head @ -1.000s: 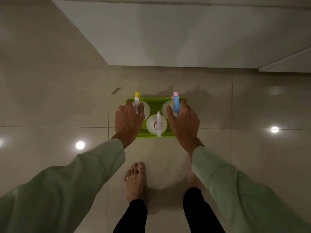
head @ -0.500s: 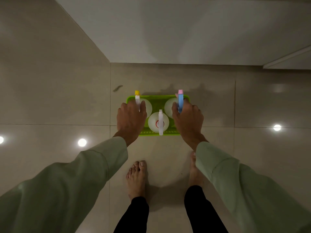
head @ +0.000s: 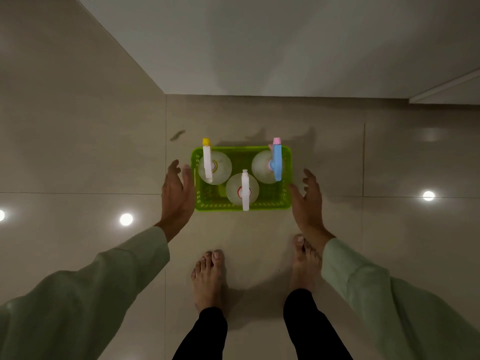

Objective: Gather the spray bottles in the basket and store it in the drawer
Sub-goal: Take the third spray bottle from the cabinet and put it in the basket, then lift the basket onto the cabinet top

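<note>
1. Left hand (head: 176, 196), fingers spread and empty, hovers just beside the basket's left wall.
2. The basket (head: 207, 197), lime-green perforated plastic, rectangular, sits on glossy beige tiles (head: 78, 152).
3. Three round translucent bottles stand inside: yellow-tipped (head: 215, 167), white (head: 242, 190), blue-triggered (head: 263, 166).
4. Right hand (head: 309, 203), open and empty, flanks the right wall.
</note>
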Tool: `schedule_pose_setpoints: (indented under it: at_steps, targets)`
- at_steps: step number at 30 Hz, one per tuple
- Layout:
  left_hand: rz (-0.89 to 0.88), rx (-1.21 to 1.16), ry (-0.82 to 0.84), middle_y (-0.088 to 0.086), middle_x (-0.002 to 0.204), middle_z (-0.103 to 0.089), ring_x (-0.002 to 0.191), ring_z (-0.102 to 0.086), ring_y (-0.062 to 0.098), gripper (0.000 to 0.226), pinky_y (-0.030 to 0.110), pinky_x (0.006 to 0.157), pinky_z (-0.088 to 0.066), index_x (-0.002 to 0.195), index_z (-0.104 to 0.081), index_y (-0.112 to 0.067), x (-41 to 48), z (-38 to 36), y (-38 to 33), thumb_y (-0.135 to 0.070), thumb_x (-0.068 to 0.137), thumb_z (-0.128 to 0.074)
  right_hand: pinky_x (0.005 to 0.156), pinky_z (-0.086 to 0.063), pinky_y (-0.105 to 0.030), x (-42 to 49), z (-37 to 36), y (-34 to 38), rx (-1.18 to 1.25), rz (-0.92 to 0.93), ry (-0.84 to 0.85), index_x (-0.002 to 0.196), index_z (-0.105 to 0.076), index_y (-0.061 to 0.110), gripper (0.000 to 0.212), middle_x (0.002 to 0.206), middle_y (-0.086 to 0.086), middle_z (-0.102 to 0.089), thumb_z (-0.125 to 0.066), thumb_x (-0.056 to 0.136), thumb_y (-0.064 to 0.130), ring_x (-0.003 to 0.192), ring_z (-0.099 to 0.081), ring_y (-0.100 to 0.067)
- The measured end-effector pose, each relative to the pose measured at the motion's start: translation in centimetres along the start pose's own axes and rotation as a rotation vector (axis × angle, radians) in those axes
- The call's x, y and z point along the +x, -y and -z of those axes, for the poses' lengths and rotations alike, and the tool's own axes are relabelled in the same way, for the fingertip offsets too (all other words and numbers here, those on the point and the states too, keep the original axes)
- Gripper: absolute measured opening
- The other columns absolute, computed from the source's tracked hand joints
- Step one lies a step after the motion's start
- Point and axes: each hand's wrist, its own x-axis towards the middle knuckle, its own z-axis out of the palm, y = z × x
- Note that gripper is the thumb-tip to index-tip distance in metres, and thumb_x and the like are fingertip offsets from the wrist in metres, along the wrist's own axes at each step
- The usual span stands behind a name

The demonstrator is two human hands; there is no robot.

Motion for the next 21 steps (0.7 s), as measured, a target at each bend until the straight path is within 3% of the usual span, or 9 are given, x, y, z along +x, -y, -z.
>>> schedule_pose_setpoints:
  at_steps: [4,8,11,15,18,21]
  targets:
    - [0.067,0.080,0.139,0.013,0.149,-0.043,0.135,-0.044,0.032,0.065,0.052,0.108,-0.041,0.151,-0.027,-0.014,1.4,-1.8,2.4,-0.033,0.096,-0.055,0.097,-0.050,-0.041,1.6,-1.5,-1.7,-0.006,0.047,0.124,0.149,-0.040,0.021,0.061,0.136,-0.009,-0.058,-0.059,0.092,0.008,0.123,-0.056,-0.028]
    - [-0.020,0.184,0.108,0.018,0.109,-0.066,0.100,-0.061,0.041,0.029,0.051,0.081,-0.053,0.119,-0.054,-0.005,3.1,-3.4,3.4,-0.016,0.093,-0.054,0.090,-0.051,-0.040,2.9,-2.9,-2.6,-0.131,0.197,0.084,0.142,-0.047,0.018,0.049,0.124,-0.008,-0.066,-0.049,0.095,0.004,0.109,-0.062,-0.030]
    - [-0.093,0.237,0.036,0.021,0.087,-0.065,0.081,-0.058,0.045,0.013,0.049,0.068,-0.050,0.099,-0.056,-0.001,4.0,-3.8,3.8,-0.003,0.092,-0.046,0.073,-0.045,-0.037,3.8,-3.4,-3.1,-0.242,0.253,0.000,0.128,-0.053,0.012,0.036,0.105,-0.013,-0.069,-0.045,0.095,0.001,0.094,-0.064,-0.038]
    - [-0.127,0.254,0.011,0.017,0.073,-0.058,0.070,-0.053,0.040,0.010,0.042,0.058,-0.041,0.088,-0.053,-0.001,3.6,-2.9,2.8,0.001,0.091,-0.044,0.066,-0.042,-0.036,3.5,-2.4,-1.9,-0.280,0.289,-0.019,0.116,-0.055,0.008,0.027,0.091,-0.013,-0.066,-0.045,0.092,-0.001,0.081,-0.061,-0.038]
    - [-0.152,0.221,0.005,0.013,0.068,-0.056,0.063,-0.052,0.035,0.012,0.036,0.051,-0.036,0.085,-0.053,-0.002,2.2,-1.0,0.6,0.002,0.091,-0.044,0.064,-0.043,-0.034,1.7,-0.4,0.5,-0.263,0.331,-0.034,0.113,-0.056,0.011,0.025,0.085,-0.006,-0.065,-0.046,0.093,-0.001,0.074,-0.060,-0.031]
    - [-0.180,0.195,0.011,0.012,0.066,-0.057,0.059,-0.053,0.032,0.014,0.033,0.048,-0.037,0.082,-0.053,-0.003,0.1,1.9,-2.9,0.000,0.093,-0.045,0.057,-0.036,-0.018,-0.5,2.4,3.8,-0.234,0.362,-0.042,0.109,-0.055,0.018,0.025,0.075,0.014,-0.057,-0.047,0.093,0.000,0.064,-0.055,-0.006]
